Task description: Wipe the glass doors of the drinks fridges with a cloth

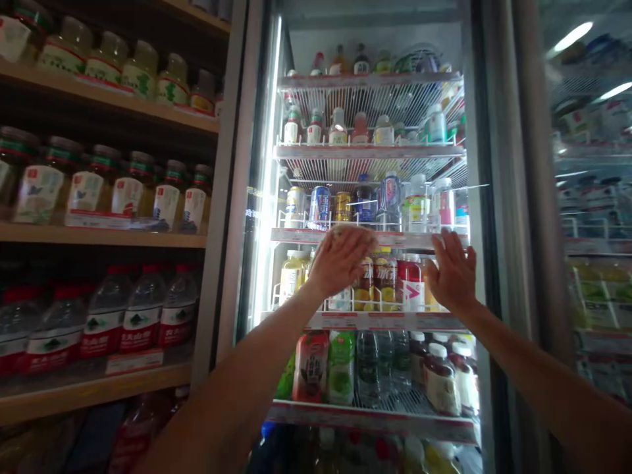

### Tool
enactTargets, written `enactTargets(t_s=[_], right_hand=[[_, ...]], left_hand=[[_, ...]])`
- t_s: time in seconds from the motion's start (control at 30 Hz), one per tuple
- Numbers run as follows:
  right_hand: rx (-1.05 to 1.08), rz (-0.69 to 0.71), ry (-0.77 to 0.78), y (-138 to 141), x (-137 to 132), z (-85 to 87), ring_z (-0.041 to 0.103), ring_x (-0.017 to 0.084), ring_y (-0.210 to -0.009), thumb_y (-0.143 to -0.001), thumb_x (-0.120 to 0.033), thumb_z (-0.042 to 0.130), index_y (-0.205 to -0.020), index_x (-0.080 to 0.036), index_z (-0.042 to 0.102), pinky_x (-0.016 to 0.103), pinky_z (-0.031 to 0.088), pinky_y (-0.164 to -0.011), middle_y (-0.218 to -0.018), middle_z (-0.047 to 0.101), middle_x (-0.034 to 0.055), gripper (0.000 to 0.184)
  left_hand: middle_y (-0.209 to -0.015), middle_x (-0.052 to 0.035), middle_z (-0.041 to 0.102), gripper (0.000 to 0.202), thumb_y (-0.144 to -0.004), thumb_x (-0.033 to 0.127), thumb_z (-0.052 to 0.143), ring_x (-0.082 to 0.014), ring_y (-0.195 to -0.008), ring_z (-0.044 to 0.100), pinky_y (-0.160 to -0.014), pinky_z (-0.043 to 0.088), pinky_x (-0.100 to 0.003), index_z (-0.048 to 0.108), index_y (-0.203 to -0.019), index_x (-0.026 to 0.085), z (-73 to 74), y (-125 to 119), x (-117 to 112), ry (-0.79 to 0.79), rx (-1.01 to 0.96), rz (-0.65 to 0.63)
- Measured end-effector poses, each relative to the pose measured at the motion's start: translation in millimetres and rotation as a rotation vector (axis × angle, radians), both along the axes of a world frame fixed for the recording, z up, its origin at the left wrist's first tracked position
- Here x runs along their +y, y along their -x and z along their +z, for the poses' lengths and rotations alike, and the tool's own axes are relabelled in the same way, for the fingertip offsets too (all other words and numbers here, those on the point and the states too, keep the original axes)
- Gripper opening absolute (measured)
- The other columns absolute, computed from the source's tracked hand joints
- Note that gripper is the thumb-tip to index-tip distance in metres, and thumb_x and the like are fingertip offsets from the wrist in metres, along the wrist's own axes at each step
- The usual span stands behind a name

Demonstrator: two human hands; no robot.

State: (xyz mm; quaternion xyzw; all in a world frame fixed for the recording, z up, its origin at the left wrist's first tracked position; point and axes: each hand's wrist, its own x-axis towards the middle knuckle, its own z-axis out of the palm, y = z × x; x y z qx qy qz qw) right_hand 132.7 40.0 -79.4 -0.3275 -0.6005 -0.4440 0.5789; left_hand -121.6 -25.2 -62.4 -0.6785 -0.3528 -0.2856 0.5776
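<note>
I face a drinks fridge behind a glass door [375, 197]. My left hand [340, 262] is raised to the glass at the third shelf, its fingers curled over a beige cloth [353, 232] that it presses against the pane. My right hand [451, 271] lies flat on the glass to its right, fingers stretched upward and holding nothing. Behind the glass by the hands stand bottled drinks [395, 280], with cans [320, 204] on the shelf above.
Wooden shelves [103, 236] on the left carry jars and large water bottles [143, 309]. A second fridge door [592, 230] stands at the right. The fridge's lower shelves hold juice and water bottles [340, 365].
</note>
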Motion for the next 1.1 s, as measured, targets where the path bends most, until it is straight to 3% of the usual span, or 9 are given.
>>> enactTargets(t_s=[0.1, 0.27, 0.47, 0.63, 0.73, 0.8, 0.97, 1.03, 1.1], right_hand=[[-0.006, -0.056, 0.013, -25.7, -1.5, -12.9, 0.032, 0.029, -0.134, -0.09, -0.033, 0.036, -0.139, -0.016, 0.035, 0.052, 0.024, -0.106, -0.144, 0.036, 0.0152, 0.052], [-0.092, -0.091, 0.041, -49.3, -12.5, -35.0, 0.032, 0.027, -0.134, -0.091, -0.031, 0.035, -0.14, -0.019, 0.032, 0.052, 0.025, -0.106, -0.144, 0.037, 0.0145, 0.05], [-0.054, -0.109, 0.032, -71.4, -26.6, -44.3, 0.032, 0.026, -0.135, -0.09, -0.03, 0.036, -0.14, -0.019, 0.031, 0.05, 0.026, -0.107, -0.144, 0.038, 0.0137, 0.051], [-0.094, -0.157, 0.066, -92.6, -31.6, -57.6, 0.034, 0.026, -0.134, -0.09, -0.028, 0.035, -0.141, -0.019, 0.03, 0.051, 0.024, -0.108, -0.142, 0.04, 0.0138, 0.052], [-0.082, -0.168, 0.054, -104.5, -33.6, -66.7, 0.033, 0.026, -0.134, -0.09, -0.028, 0.037, -0.142, -0.019, 0.029, 0.051, 0.023, -0.108, -0.142, 0.04, 0.0146, 0.053], [-0.068, -0.164, 0.044, -111.1, -35.5, -72.4, 0.031, 0.026, -0.135, -0.089, -0.028, 0.038, -0.142, -0.019, 0.028, 0.051, 0.023, -0.108, -0.143, 0.039, 0.0141, 0.055], [-0.085, -0.156, 0.098, -120.6, -44.5, -90.3, 0.03, 0.025, -0.136, -0.088, -0.025, 0.039, -0.144, -0.021, 0.024, 0.05, 0.021, -0.11, -0.145, 0.036, 0.0124, 0.058], [-0.092, -0.158, 0.128, -120.6, -48.4, -99.1, 0.03, 0.025, -0.136, -0.088, -0.025, 0.039, -0.144, -0.022, 0.023, 0.05, 0.022, -0.109, -0.145, 0.036, 0.0121, 0.058], [-0.087, -0.153, 0.146, -117.4, -51.6, -109.3, 0.031, 0.026, -0.135, -0.088, -0.026, 0.039, -0.145, -0.022, 0.023, 0.05, 0.022, -0.109, -0.145, 0.036, 0.0118, 0.058]], left_hand=[[-0.15, -0.0073, 0.027, 0.052, -0.091, 0.04, 0.03, -0.0288, -0.14, 0.017, -0.111, 0.014, -0.058, 0.029, -0.14, 0.021, -3.1, -16.5, 4.5, -0.002, -0.133, 0.0], [-0.15, -0.0017, 0.029, 0.053, -0.091, 0.044, 0.029, -0.0222, -0.141, 0.016, -0.115, 0.013, -0.05, 0.029, -0.14, 0.023, -38.7, -52.9, 9.4, 0.197, 0.455, -0.091], [-0.15, -0.0068, 0.027, 0.052, -0.092, 0.038, 0.029, -0.0279, -0.14, 0.016, -0.113, 0.013, -0.056, 0.03, -0.14, 0.02, -23.4, -85.5, 19.6, 0.078, -0.054, -0.063], [-0.148, -0.0006, 0.034, 0.048, -0.092, 0.033, 0.031, -0.0193, -0.139, 0.021, -0.115, 0.014, -0.048, 0.033, -0.139, 0.023, -37.1, -125.2, 27.6, 0.196, 0.441, -0.149], [-0.148, -0.0046, 0.032, 0.051, -0.091, 0.032, 0.033, -0.0236, -0.139, 0.02, -0.113, 0.015, -0.053, 0.031, -0.14, 0.019, -41.3, -150.7, 31.7, 0.184, 0.216, -0.137], [-0.148, -0.0054, 0.031, 0.051, -0.09, 0.032, 0.035, -0.0263, -0.139, 0.02, -0.112, 0.016, -0.056, 0.033, -0.139, 0.018, -55.1, -164.1, 34.0, 0.189, 0.137, -0.141], [-0.146, -0.0007, 0.037, 0.05, -0.086, 0.033, 0.04, -0.0176, -0.138, 0.024, -0.115, 0.02, -0.043, 0.041, -0.134, 0.022, -130.4, -169.9, 35.4, 0.322, 0.579, -0.248], [-0.147, 0.0004, 0.036, 0.05, -0.086, 0.033, 0.041, -0.0161, -0.138, 0.025, -0.114, 0.021, -0.041, 0.039, -0.135, 0.023, -143.6, -166.0, 34.1, 0.35, 0.595, -0.258], [-0.149, -0.0013, 0.031, 0.053, -0.087, 0.033, 0.04, -0.0179, -0.139, 0.022, -0.114, 0.019, -0.044, 0.034, -0.138, 0.022, -143.4, -161.7, 32.5, 0.338, 0.472, -0.235]])
